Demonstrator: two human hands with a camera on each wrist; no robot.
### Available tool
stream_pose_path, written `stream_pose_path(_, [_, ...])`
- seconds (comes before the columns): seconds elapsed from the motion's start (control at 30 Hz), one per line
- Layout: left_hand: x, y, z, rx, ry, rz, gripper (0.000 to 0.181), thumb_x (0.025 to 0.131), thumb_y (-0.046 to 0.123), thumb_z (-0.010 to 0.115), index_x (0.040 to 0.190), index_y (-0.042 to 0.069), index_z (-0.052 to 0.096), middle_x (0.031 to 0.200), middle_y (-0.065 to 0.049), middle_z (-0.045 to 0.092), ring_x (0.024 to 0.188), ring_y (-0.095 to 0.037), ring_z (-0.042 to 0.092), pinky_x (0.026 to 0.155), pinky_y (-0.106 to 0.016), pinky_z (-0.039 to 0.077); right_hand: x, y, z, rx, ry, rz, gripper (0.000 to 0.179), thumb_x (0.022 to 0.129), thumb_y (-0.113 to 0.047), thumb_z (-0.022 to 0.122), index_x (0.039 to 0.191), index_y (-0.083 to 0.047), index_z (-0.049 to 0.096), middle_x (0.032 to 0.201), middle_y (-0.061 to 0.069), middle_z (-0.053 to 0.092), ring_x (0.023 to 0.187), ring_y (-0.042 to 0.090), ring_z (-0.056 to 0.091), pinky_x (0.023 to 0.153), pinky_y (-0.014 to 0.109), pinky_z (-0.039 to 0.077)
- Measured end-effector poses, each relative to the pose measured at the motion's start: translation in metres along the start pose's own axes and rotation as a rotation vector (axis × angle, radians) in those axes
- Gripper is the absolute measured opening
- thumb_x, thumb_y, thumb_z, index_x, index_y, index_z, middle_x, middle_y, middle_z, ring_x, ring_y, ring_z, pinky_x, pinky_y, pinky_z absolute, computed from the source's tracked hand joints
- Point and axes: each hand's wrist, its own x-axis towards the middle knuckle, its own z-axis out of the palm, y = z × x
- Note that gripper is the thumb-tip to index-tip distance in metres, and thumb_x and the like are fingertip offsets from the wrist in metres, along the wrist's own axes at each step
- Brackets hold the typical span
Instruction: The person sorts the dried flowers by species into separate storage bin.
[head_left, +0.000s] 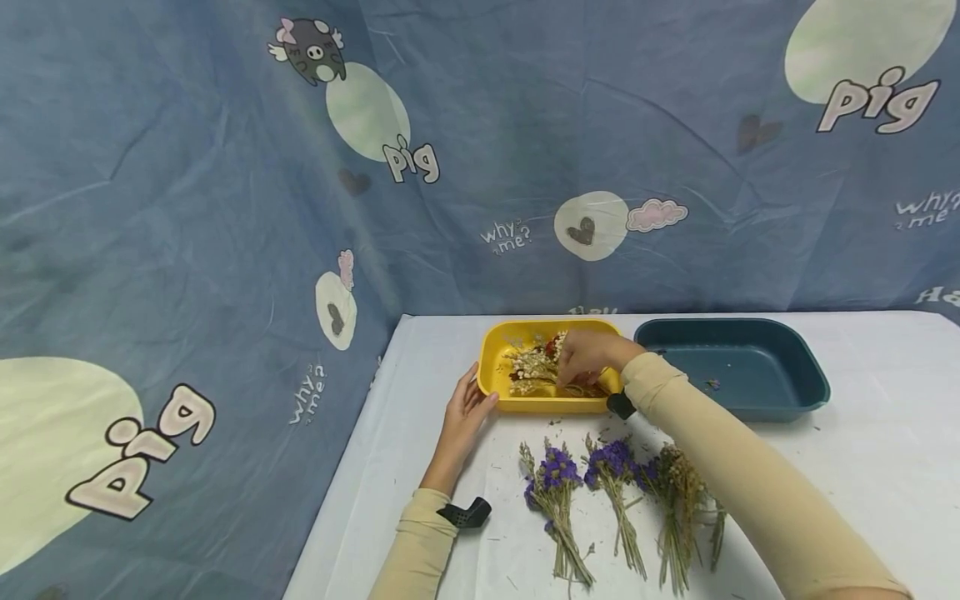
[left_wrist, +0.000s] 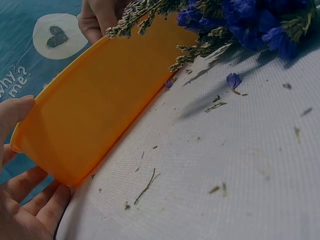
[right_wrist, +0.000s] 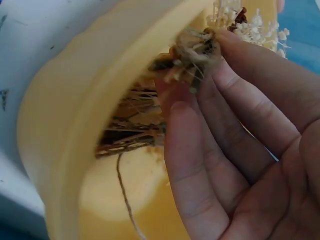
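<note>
- left hand (head_left: pixel 463 418) grips yellow tray (head_left: pixel 551 406) at its left end;
- white dried flowers (head_left: pixel 534 364) inside yellow tray;
- right hand (head_left: pixel 588 354) inside yellow tray, pinching dried stems (right_wrist: pixel 192 57); brittle petals may shed if dragged against rim

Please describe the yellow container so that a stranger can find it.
Find the far edge of the white table. There, the yellow container stands on the left, with the left hand at its left end. Its colour sets it apart from the larger teal container beside it.
</note>
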Motion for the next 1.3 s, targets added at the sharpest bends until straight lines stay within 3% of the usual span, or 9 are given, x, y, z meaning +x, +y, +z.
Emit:
stream_pose_path(0.17, [-0.001,0.0,0.001,-0.006,-0.008,0.002,0.071,0.101,0.025,0.068,0.163,0.023,0.032,0.159,-0.013,0.049,0.149,-0.031,0.045,0.126,-0.045,0.035,0.004,0.002,0.006,-0.007,0.003,0.003,0.017,0.095,-0.007,0.072,0.082,0.001,0.08,0.057,-0.004,0.056,0.048,0.008,0.045,0.051,0.021,0.042])
stream_pose_path(0.23, [-0.001,0.0,0.001,-0.006,-0.009,-0.001,0.071,0.101,0.026,0.068,0.163,0.024,0.033,0.159,-0.013,0.049,0.149,-0.031,0.046,0.125,-0.045,0.035,0.003,0.002,0.008,0.001,0.0,-0.001,0.018,0.095,-0.005,0.07,0.082,0.002,0.08,0.058,-0.003,0.058,0.049,0.009,0.046,0.051,0.021,0.043])
stream_pose_path(0.4, [-0.001,-0.001,0.0,-0.004,0.0,-0.004,0.07,0.101,0.025,0.069,0.162,0.024,0.034,0.158,-0.013,0.049,0.149,-0.031,0.046,0.126,-0.044,0.035,0.0,0.0,0.01,-0.013,0.01,-0.01,0.018,0.095,-0.006,0.071,0.082,0.004,0.078,0.065,0.005,0.067,0.056,0.01,0.055,0.056,0.024,0.052])
stream_pose_path(0.63, [0.0,-0.001,0.0,0.007,0.01,-0.009,0.07,0.101,0.026,0.069,0.162,0.024,0.034,0.158,-0.014,0.05,0.148,-0.032,0.046,0.125,-0.045,0.036,-0.006,0.003,0.004,0.031,0.03,-0.043,0.016,0.096,-0.003,0.066,0.096,0.004,0.081,0.086,0.018,0.078,0.069,0.019,0.07,0.066,0.033,0.062])
stream_pose_path(0.9, [0.0,-0.001,0.0,0.004,0.004,-0.006,0.07,0.101,0.027,0.069,0.162,0.025,0.034,0.158,-0.013,0.049,0.149,-0.031,0.046,0.126,-0.045,0.035,-0.02,0.005,-0.005,0.028,0.128,-0.067,0.018,0.098,-0.01,0.066,0.102,-0.001,0.081,0.097,0.013,0.08,0.085,0.028,0.077,0.077,0.042,0.065])
stream_pose_path(1.3, [0.0,-0.002,0.0,-0.001,0.006,-0.007,0.07,0.101,0.025,0.069,0.162,0.024,0.034,0.158,-0.014,0.049,0.149,-0.032,0.046,0.125,-0.046,0.035,-0.058,0.007,-0.014,0.06,0.247,-0.06,0.028,0.101,-0.018,0.066,0.116,0.003,0.076,0.101,0.017,0.079,0.084,0.024,0.076,0.075,0.042,0.066])
